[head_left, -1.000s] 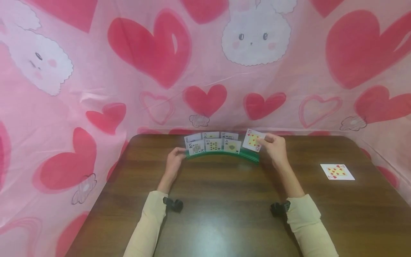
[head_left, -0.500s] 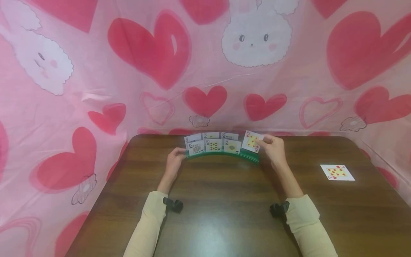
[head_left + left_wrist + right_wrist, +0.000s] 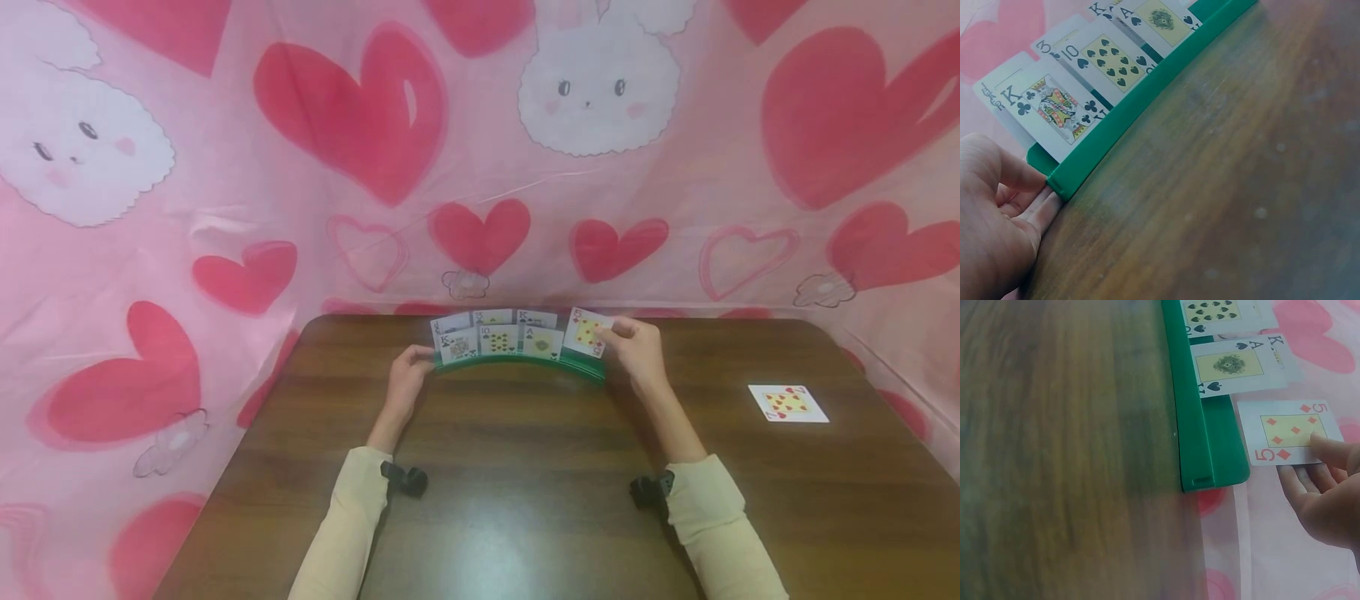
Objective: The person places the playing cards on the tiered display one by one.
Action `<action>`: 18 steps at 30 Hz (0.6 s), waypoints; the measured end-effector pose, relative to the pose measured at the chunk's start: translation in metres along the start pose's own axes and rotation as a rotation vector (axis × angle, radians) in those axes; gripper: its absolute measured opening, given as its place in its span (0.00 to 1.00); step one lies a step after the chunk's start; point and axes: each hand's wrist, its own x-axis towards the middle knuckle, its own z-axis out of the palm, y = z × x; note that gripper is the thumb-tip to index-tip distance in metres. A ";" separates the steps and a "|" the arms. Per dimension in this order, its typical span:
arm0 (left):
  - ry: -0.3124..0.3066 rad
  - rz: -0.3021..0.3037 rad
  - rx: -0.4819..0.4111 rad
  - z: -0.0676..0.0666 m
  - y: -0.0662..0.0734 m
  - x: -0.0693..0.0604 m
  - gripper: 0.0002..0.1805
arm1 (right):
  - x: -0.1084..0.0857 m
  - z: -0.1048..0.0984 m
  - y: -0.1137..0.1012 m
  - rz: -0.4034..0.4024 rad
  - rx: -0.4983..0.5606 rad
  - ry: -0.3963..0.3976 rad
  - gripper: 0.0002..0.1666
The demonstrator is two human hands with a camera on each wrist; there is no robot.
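A curved green card holder (image 3: 587,367) stands on the table with two rows of playing cards. My left hand (image 3: 406,373) grips its left end, fingers against the end beside the king of clubs (image 3: 1054,109). In front also stand the ten of spades (image 3: 1112,62) and the ace of spades (image 3: 1229,365). Behind them, other cards are partly hidden. My right hand (image 3: 637,352) pinches the five of diamonds (image 3: 1291,428) between thumb and fingers, at the holder's right end. Its lower edge is close to the rear part; whether it sits in a slot I cannot tell.
A seven of hearts (image 3: 788,403) lies face up on the brown wooden table (image 3: 525,483), to the right. Behind and beside the table hangs a pink cloth (image 3: 480,167) with hearts and rabbits.
My right hand has brought the five of diamonds slightly left and down, closer to the holder, and the card is more upright. The left hand keeps its place.
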 end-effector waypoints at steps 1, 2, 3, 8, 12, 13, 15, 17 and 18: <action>-0.002 0.001 0.001 0.000 0.000 0.000 0.10 | 0.000 0.000 0.001 -0.001 0.000 0.001 0.20; -0.003 0.001 -0.001 0.000 0.000 0.001 0.10 | 0.000 0.001 0.001 -0.003 0.000 -0.002 0.20; -0.003 0.001 -0.005 0.000 -0.001 0.001 0.10 | 0.000 0.001 0.002 -0.005 0.004 0.000 0.21; -0.005 -0.006 -0.016 0.001 -0.003 0.003 0.09 | 0.001 0.002 0.005 -0.016 0.001 0.008 0.21; -0.003 -0.004 -0.014 0.002 -0.005 0.005 0.09 | 0.001 0.003 0.007 -0.030 0.007 0.019 0.20; -0.002 -0.002 -0.014 0.002 -0.005 0.005 0.09 | 0.002 0.003 0.007 -0.030 0.006 0.023 0.20; -0.002 0.003 -0.016 0.002 -0.006 0.005 0.10 | 0.002 0.004 0.008 -0.026 0.003 0.034 0.20; -0.001 0.009 -0.020 0.002 -0.007 0.005 0.10 | 0.003 0.005 0.008 -0.025 -0.001 0.044 0.20; 0.001 0.010 -0.024 0.002 -0.007 0.005 0.10 | 0.002 0.005 0.008 -0.026 -0.009 0.045 0.20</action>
